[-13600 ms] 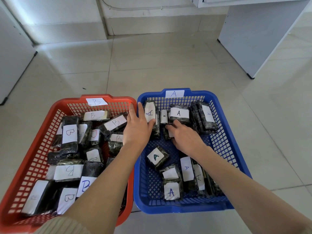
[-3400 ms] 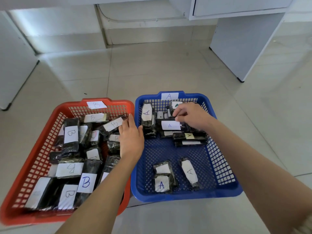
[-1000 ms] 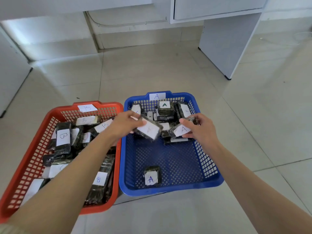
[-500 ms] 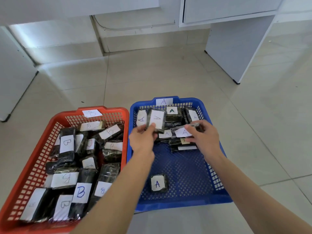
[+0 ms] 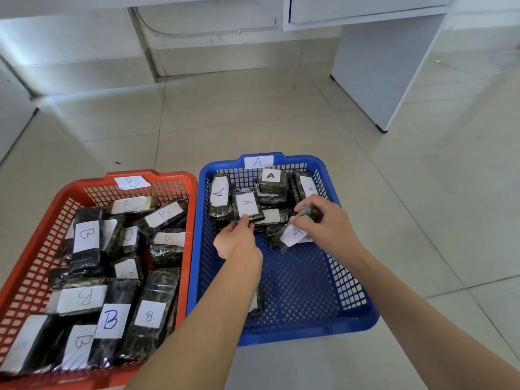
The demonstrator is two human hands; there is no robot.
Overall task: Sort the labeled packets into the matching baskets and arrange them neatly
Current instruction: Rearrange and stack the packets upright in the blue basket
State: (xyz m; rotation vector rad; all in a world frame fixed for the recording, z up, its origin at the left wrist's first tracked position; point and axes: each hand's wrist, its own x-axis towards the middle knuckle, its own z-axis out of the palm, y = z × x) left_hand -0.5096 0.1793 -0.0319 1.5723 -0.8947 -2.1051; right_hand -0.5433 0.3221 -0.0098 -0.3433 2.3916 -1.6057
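Head-cam view, looking down at two mesh baskets side by side on a tiled floor. Both our forearms reach fwd into the blue basket on the right, which carries an A tag on its far rim. The red basket on the left carries a B tag. It is full of B packets: dark wrapped blocks w/ white labels, lying loosely at mixed angles.

Left grip: fingertips and thumb pinch the near edge of the first A packet, which leans on the stack at the far end of the blue basket. Right grip: fingers curled round a second A packet, held tilted w/ its label end down, low over the basket floor and beside the stack. The other A packets are packed against the far wall. A lone packet sits near the front, mostly hidden under our left forearm; label not readable.

Step in hand, as we judge it: of the labels we can read, none is in the wrong basket, so sorting looks done and this is the tidying of the A side. Next move prob. calls for seating the first A packet flush in the row. The second then goes beside it, label up, w/o toppling the leaning stack. That leaves the lone packet, and the red basket needs straightening.
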